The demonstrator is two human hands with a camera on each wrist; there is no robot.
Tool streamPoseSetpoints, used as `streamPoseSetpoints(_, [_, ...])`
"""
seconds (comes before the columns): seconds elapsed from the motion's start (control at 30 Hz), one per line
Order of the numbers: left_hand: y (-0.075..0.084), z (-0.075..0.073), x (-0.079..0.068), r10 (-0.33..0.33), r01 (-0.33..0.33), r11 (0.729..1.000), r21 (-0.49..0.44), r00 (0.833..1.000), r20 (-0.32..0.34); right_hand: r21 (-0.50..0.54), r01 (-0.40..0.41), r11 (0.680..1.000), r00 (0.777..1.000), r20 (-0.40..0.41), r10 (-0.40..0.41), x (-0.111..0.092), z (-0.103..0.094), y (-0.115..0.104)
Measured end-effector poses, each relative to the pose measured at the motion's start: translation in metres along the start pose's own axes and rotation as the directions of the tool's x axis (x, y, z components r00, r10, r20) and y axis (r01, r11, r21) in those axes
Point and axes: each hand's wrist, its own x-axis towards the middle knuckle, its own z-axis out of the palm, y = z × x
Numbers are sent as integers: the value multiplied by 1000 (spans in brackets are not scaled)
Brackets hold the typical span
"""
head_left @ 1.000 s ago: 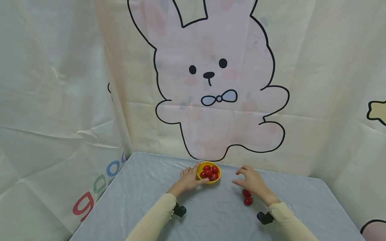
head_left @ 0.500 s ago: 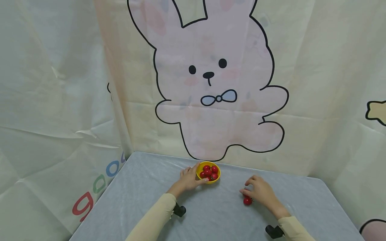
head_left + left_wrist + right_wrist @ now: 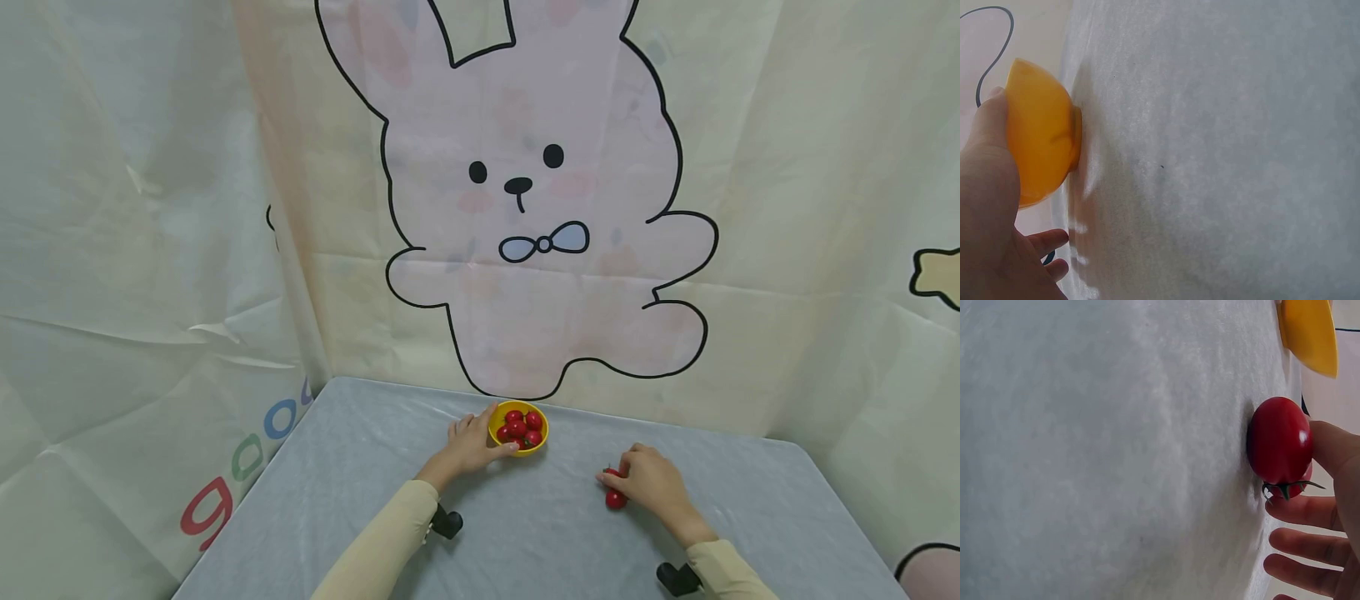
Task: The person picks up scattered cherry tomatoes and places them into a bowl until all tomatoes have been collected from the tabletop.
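A yellow bowl point(image 3: 546, 442) filled with several red cherry tomatoes point(image 3: 517, 429) stands near the table's back edge. My left hand point(image 3: 469, 446) holds its left side, thumb along the near rim and index finger at the far rim. In the left wrist view the bowl point(image 3: 1041, 134) sits upright on its foot. To the right, two more tomatoes lie close together on the cloth. The right hand point(image 3: 658, 485) pinches the farther tomato point(image 3: 612, 472) between thumb and index finger. Just in front is the nearer tomato point(image 3: 1280, 440), green stem showing, which partly hides the farther one in the right wrist view.
A pale blue-grey cloth covers the table point(image 3: 540, 533). Behind it hangs a cream backdrop point(image 3: 787, 358) with a printed rabbit, right at the back edge. Black camera mounts sit on both wrists.
The right hand has come back from beside the bowl, toward the person, down to the two loose tomatoes, and its fingers have closed on the farther one. The left hand and bowl stay put.
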Motion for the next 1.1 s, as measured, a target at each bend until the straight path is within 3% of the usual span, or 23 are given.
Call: streamPoseSetpoints(1.1, [0,0,0,-1,1,1000,10,1000,5,19,34,999,998,50,-35,4,-1,-3])
